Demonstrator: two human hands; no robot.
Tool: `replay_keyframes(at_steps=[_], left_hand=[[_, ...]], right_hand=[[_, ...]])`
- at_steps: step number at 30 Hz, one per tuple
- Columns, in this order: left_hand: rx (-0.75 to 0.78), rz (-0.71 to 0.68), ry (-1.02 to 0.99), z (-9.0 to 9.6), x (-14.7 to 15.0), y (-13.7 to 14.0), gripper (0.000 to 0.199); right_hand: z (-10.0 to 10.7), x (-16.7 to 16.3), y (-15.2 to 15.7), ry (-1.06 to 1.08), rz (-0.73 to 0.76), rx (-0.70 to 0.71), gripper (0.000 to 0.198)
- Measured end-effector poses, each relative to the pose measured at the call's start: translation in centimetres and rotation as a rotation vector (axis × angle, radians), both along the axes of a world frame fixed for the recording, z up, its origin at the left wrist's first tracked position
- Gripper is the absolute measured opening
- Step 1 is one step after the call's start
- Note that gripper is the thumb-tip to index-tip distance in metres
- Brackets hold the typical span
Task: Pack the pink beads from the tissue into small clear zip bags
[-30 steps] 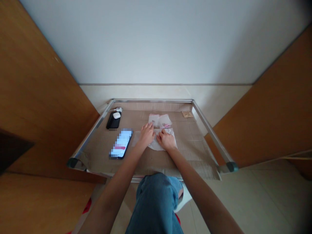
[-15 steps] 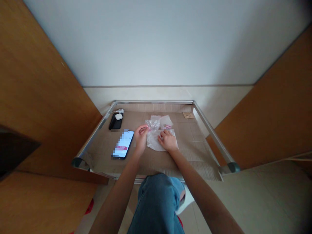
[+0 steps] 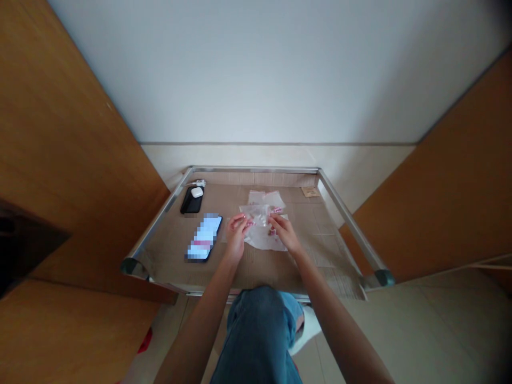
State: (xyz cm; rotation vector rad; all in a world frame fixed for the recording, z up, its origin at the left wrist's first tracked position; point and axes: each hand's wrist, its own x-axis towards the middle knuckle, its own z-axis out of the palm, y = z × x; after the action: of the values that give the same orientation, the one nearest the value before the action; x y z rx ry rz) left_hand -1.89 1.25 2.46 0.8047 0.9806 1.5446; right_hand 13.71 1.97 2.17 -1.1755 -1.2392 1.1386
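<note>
Between my hands is a small clear plastic bag [image 3: 259,214]. My left hand [image 3: 237,234] pinches its left side, with small pink pieces showing by the fingertips. My right hand [image 3: 283,232] is closed on the bag's right edge. Below it, a white sheet [image 3: 264,241] lies spread on the cardboard, and small dark pink pieces [image 3: 272,231] rest on it beside my right fingers. Just behind, other clear bags [image 3: 274,199] lie flat, one with pink pieces [image 3: 277,210] in it. What the pink pieces are is too small to tell.
The cardboard-lined table [image 3: 320,250] has a raised metal frame [image 3: 348,221] around it. A lit phone [image 3: 205,238] lies left of my left hand. Farther back are a black tray-like object [image 3: 191,202], a white case [image 3: 197,192], a white plug [image 3: 199,183] and a brown packet [image 3: 310,192].
My right hand has lifted off the white sheet and taken the clear bag's right edge. The bag has come nearer and is stretched between both hands. Dark pink pieces now show on the sheet.
</note>
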Motion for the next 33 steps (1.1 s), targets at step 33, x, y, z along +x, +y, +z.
replay_keyframes(at_steps=[33], left_hand=[[0.404, -0.013, 0.755, -2.8, 1.4, -0.8, 0.016]], right_hand=[[-2.2, -0.2, -1.7, -0.389, 0.017, 0.269, 0.021]])
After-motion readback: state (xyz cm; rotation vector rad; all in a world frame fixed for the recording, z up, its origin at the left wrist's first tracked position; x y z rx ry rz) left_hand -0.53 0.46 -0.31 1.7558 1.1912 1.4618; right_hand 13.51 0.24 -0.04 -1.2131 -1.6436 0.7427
